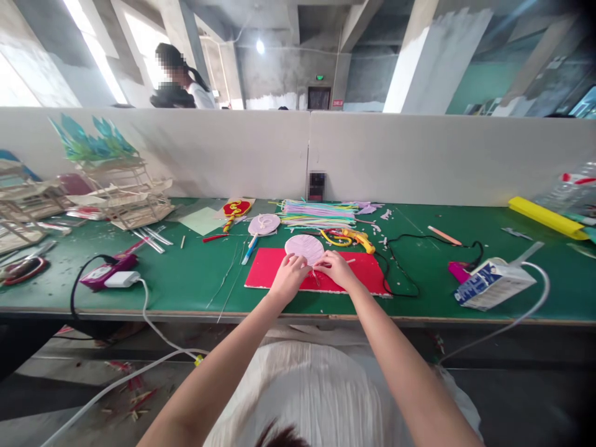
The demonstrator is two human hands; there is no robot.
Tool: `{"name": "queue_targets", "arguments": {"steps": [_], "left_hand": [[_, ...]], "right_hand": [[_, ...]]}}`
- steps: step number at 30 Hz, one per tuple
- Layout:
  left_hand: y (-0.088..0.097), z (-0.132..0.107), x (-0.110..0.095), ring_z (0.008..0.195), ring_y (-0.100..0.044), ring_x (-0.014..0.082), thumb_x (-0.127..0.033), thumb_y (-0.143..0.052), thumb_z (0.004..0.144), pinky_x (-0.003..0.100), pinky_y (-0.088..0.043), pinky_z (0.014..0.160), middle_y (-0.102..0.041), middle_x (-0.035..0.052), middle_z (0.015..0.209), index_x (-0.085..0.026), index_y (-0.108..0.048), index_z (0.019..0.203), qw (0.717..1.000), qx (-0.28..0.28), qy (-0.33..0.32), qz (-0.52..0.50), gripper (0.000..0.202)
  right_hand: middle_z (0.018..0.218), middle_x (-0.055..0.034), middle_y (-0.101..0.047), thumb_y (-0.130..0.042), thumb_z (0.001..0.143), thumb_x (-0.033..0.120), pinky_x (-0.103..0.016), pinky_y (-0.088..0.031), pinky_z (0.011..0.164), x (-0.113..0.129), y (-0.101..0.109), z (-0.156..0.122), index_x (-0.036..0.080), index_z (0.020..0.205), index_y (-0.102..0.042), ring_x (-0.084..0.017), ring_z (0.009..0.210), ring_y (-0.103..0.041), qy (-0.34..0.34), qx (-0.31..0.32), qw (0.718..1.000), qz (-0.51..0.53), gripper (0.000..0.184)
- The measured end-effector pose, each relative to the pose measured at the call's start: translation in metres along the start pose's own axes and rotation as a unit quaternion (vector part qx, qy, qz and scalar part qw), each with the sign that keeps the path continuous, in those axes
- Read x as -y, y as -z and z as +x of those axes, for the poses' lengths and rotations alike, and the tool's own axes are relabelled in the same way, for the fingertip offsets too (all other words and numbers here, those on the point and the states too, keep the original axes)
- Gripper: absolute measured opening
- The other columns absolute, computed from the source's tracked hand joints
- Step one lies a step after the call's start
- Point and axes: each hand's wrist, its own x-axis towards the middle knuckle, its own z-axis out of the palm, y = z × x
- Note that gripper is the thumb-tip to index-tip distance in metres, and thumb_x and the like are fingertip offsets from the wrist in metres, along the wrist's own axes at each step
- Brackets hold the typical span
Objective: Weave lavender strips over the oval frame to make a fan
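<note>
A pale pink round disc [305,248] with a ribbed surface lies on the red board [265,268]. At its lower edge, my left hand [292,274] has bent fingers closed at the disc. My right hand [335,269] pinches close beside it, with the fingertips of both hands nearly meeting. A thin strand [317,279] hangs below the fingertips; what exactly they grip is too small to make out. Behind the board lie a yellow tool [361,239] resembling a glue gun and a pale round fan [264,225] with a blue-and-white handle.
Pastel fuzzy stems [321,213] lie in a bundle at the back, near a red-and-yellow fan [236,209]. Wooden stick models [125,198] stand left, near a purple power strip [100,275]. A carton [493,284] and black cord [414,273] are right. A person [200,93] is beyond the partition [410,158].
</note>
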Motion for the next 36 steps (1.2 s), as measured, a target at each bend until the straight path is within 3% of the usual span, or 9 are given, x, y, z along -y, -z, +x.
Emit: {"name": "queue_targets", "arguments": {"steps": [6, 15, 23, 36], "left_hand": [[-0.004, 0.011, 0.004, 0.091, -0.055, 0.0208, -0.021, -0.059, 0.085, 0.038, -0.039, 0.094, -0.062, 0.0064, 0.096, -0.019, -0.069, 0.081, 1.000, 0.020, 0.001, -0.002, 0.011], [0.004, 0.014, 0.009, 0.094, -0.056, 0.0213, -0.019, -0.059, 0.085, 0.038, -0.038, 0.094, -0.064, 0.0058, 0.093, -0.018, -0.067, 0.080, 0.996, 0.039, 0.066, -0.048, 0.009], [0.005, 0.011, 0.008, 0.092, -0.059, 0.0191, -0.022, -0.062, 0.084, 0.032, -0.043, 0.080, -0.065, 0.0029, 0.093, -0.019, -0.067, 0.083, 0.985, 0.050, 0.115, -0.120, 0.006], [0.000, 0.011, 0.007, 0.093, -0.061, 0.0193, -0.023, -0.065, 0.080, 0.032, -0.042, 0.083, -0.066, 0.0020, 0.094, -0.022, -0.070, 0.085, 0.976, 0.077, 0.119, -0.164, 0.008]], "right_hand": [[0.080, -0.0041, -0.064, -0.062, 0.083, 0.039, -0.034, -0.045, 0.078, 0.001, 0.000, 0.001, 0.024, 0.079, -0.072, -0.019, 0.081, -0.053, 0.009, 0.000, 1.000, -0.009, 0.019], [0.079, -0.0041, -0.063, -0.061, 0.083, 0.043, -0.035, -0.046, 0.077, 0.002, 0.000, 0.001, 0.023, 0.079, -0.072, -0.019, 0.080, -0.053, 0.006, -0.002, 1.000, -0.007, 0.023], [0.078, -0.0038, -0.062, -0.061, 0.082, 0.045, -0.033, -0.046, 0.075, 0.000, 0.000, 0.001, 0.023, 0.079, -0.072, -0.019, 0.080, -0.053, 0.003, 0.000, 1.000, -0.007, 0.025], [0.079, -0.0044, -0.063, -0.063, 0.082, 0.042, -0.034, -0.047, 0.076, 0.001, 0.001, 0.001, 0.023, 0.080, -0.073, -0.019, 0.081, -0.053, 0.001, 0.004, 1.000, -0.003, 0.022]]}}
